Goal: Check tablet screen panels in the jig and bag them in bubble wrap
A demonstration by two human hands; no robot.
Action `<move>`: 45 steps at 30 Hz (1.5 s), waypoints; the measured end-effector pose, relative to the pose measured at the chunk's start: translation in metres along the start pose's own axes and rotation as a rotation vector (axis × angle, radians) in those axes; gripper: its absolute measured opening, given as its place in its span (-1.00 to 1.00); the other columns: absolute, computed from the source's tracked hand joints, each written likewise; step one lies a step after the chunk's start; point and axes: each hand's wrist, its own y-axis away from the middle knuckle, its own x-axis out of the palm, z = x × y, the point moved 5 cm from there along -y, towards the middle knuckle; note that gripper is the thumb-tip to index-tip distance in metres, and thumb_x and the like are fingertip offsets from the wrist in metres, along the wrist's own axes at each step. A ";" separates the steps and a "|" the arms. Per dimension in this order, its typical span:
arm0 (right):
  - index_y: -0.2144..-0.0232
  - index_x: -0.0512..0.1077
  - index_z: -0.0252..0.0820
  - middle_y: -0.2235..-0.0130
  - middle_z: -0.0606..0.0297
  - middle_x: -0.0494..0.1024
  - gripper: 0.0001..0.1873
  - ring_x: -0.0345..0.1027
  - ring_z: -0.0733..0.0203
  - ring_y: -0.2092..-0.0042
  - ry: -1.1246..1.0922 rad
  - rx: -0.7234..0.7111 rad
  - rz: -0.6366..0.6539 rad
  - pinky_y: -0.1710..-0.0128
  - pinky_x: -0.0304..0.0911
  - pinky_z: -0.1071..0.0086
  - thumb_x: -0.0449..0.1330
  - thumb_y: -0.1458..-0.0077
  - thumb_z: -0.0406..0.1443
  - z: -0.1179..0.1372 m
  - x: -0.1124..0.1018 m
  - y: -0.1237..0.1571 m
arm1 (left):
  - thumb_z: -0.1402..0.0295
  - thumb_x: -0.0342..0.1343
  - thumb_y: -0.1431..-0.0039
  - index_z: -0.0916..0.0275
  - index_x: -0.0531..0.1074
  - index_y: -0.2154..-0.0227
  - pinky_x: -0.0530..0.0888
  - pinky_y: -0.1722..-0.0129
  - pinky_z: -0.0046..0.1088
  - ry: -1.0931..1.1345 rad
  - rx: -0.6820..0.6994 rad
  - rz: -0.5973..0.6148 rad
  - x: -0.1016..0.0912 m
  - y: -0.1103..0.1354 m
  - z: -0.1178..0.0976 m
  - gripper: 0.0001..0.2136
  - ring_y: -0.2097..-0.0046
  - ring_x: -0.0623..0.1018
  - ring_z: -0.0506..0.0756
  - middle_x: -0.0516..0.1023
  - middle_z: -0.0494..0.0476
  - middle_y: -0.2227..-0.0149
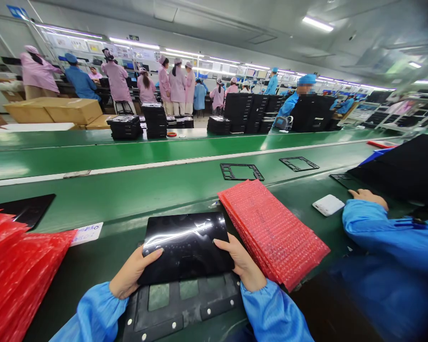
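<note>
Okay, left hand (133, 274): my fingers (153, 256) curl partway shut, gripping the left edge of the black glass panel (185, 247).
Right hand (244, 263): similarly closed on the panel's right edge.
Panel: between my fingers, over a black fixture (180, 311).
Handling: I'd judge it stiff, fairly light, slippery and fragile; best held by its edges.
Right of my fingers: stacked red bubble bags (271, 232) on the green bench (103, 213).
Farther right: a co-worker's hand (369, 197).
</note>
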 end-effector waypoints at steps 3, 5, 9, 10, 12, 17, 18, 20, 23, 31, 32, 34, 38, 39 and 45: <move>0.11 0.52 -0.20 0.15 0.18 0.63 -0.54 0.50 0.01 0.08 -0.008 -0.002 0.018 -0.07 0.25 0.12 0.43 0.11 -0.23 0.000 0.000 0.000 | 0.20 0.30 -0.03 0.27 0.52 0.01 0.37 -0.14 -0.24 0.003 0.005 0.000 0.000 0.001 0.000 -0.55 -0.02 0.56 0.26 0.60 0.25 0.02; 0.10 0.52 -0.20 0.15 0.18 0.63 -0.54 0.50 0.01 0.07 -0.012 -0.003 0.028 -0.07 0.25 0.12 0.42 0.09 -0.24 0.000 0.001 0.000 | 0.20 0.30 -0.02 0.29 0.51 0.01 0.37 -0.14 -0.22 0.004 0.002 -0.006 -0.001 0.001 0.001 -0.53 -0.02 0.56 0.27 0.60 0.26 0.03; 0.09 0.51 -0.20 0.15 0.18 0.63 -0.55 0.50 0.02 0.07 -0.017 0.003 0.029 -0.08 0.24 0.11 0.41 0.08 -0.25 0.000 0.000 0.000 | 0.20 0.32 0.00 0.28 0.50 -0.01 0.39 -0.12 -0.25 0.008 0.003 -0.017 -0.003 0.000 0.004 -0.51 0.00 0.57 0.27 0.60 0.26 0.02; 0.09 0.51 -0.21 0.15 0.18 0.63 -0.54 0.50 0.01 0.07 -0.016 0.005 0.026 -0.08 0.24 0.11 0.41 0.09 -0.25 -0.001 0.000 0.000 | 0.19 0.32 0.01 0.28 0.50 -0.01 0.40 -0.11 -0.26 0.009 0.003 -0.020 -0.004 -0.001 0.005 -0.50 0.00 0.57 0.26 0.60 0.25 0.02; 0.09 0.51 -0.21 0.15 0.17 0.63 -0.53 0.50 0.01 0.07 -0.016 0.009 0.023 -0.08 0.24 0.10 0.42 0.10 -0.25 -0.001 -0.001 -0.001 | 0.19 0.32 0.00 0.27 0.49 -0.02 0.40 -0.10 -0.27 0.008 0.000 -0.021 -0.005 -0.002 0.007 -0.50 0.00 0.57 0.26 0.60 0.24 0.02; 0.09 0.52 -0.20 0.14 0.17 0.63 -0.54 0.50 0.01 0.07 -0.021 0.011 0.023 -0.08 0.24 0.11 0.42 0.09 -0.25 -0.003 -0.004 -0.001 | 0.21 0.31 -0.02 0.27 0.48 -0.03 0.39 -0.11 -0.31 -0.001 0.008 -0.023 -0.008 -0.006 0.009 -0.51 -0.02 0.55 0.24 0.59 0.22 0.00; 0.09 0.52 -0.20 0.14 0.17 0.63 -0.54 0.50 0.01 0.07 -0.020 0.009 0.024 -0.08 0.24 0.11 0.42 0.09 -0.25 -0.004 -0.004 -0.001 | 0.20 0.31 -0.02 0.27 0.47 -0.03 0.40 -0.10 -0.31 0.000 0.008 -0.028 -0.009 -0.006 0.009 -0.51 -0.02 0.55 0.24 0.59 0.22 0.00; 0.09 0.52 -0.20 0.14 0.17 0.63 -0.54 0.49 0.01 0.06 -0.018 0.008 0.028 -0.08 0.23 0.11 0.42 0.09 -0.25 -0.004 -0.004 -0.002 | 0.20 0.31 -0.02 0.27 0.47 -0.03 0.40 -0.10 -0.30 0.002 0.003 -0.033 -0.009 -0.007 0.010 -0.50 -0.02 0.56 0.25 0.59 0.22 0.00; 0.08 0.51 -0.20 0.13 0.17 0.63 -0.53 0.48 0.01 0.04 -0.023 0.011 0.031 -0.09 0.23 0.12 0.42 0.09 -0.26 -0.004 -0.003 -0.002 | 0.21 0.31 -0.02 0.28 0.47 -0.03 0.41 -0.09 -0.29 0.011 0.002 -0.025 -0.009 -0.007 0.012 -0.50 -0.02 0.55 0.25 0.59 0.22 0.00; 0.01 0.47 -0.15 0.06 0.19 0.60 -0.46 0.47 0.02 0.01 -0.043 -0.011 0.024 -0.12 0.20 0.12 0.41 0.10 -0.28 -0.001 -0.002 -0.002 | 0.23 0.28 -0.07 0.29 0.43 -0.07 0.40 -0.10 -0.28 0.015 0.012 0.002 -0.010 -0.008 0.013 -0.50 -0.04 0.54 0.25 0.57 0.24 -0.02; 0.01 0.47 -0.15 0.06 0.19 0.60 -0.47 0.47 0.02 0.01 -0.041 -0.008 0.025 -0.12 0.21 0.12 0.41 0.09 -0.29 -0.001 -0.002 -0.002 | 0.23 0.28 -0.07 0.29 0.43 -0.07 0.40 -0.10 -0.28 0.014 0.011 0.000 -0.011 -0.008 0.013 -0.50 -0.04 0.54 0.25 0.57 0.24 -0.02; 0.02 0.48 -0.16 0.07 0.18 0.61 -0.48 0.48 0.02 0.02 -0.037 -0.003 0.023 -0.12 0.20 0.12 0.41 0.09 -0.28 -0.002 -0.003 -0.002 | 0.23 0.29 -0.06 0.29 0.43 -0.07 0.41 -0.09 -0.30 0.011 0.009 -0.005 -0.011 -0.008 0.014 -0.50 -0.03 0.55 0.24 0.58 0.23 -0.02; 0.02 0.48 -0.17 0.08 0.18 0.61 -0.48 0.48 0.02 0.02 -0.034 0.001 0.028 -0.12 0.20 0.10 0.42 0.10 -0.28 -0.003 -0.003 -0.002 | 0.23 0.29 -0.05 0.26 0.45 -0.06 0.41 -0.07 -0.33 0.011 0.008 -0.007 -0.010 -0.008 0.013 -0.51 -0.03 0.55 0.22 0.59 0.20 -0.01; 0.02 0.48 -0.17 0.07 0.18 0.61 -0.47 0.48 0.01 0.02 -0.033 0.000 0.028 -0.12 0.20 0.10 0.42 0.10 -0.28 -0.003 -0.003 -0.002 | 0.23 0.29 -0.05 0.26 0.45 -0.06 0.42 -0.07 -0.33 0.014 0.007 -0.005 -0.010 -0.008 0.013 -0.51 -0.03 0.55 0.22 0.59 0.20 -0.01; 0.01 0.48 -0.16 0.04 0.17 0.60 -0.48 0.48 0.02 0.02 -0.014 0.000 0.041 -0.12 0.21 0.10 0.40 0.07 -0.27 -0.003 -0.003 -0.002 | 0.23 0.29 -0.06 0.25 0.46 -0.05 0.43 -0.05 -0.32 0.026 -0.004 0.004 -0.008 -0.007 0.013 -0.52 -0.01 0.56 0.22 0.60 0.19 0.01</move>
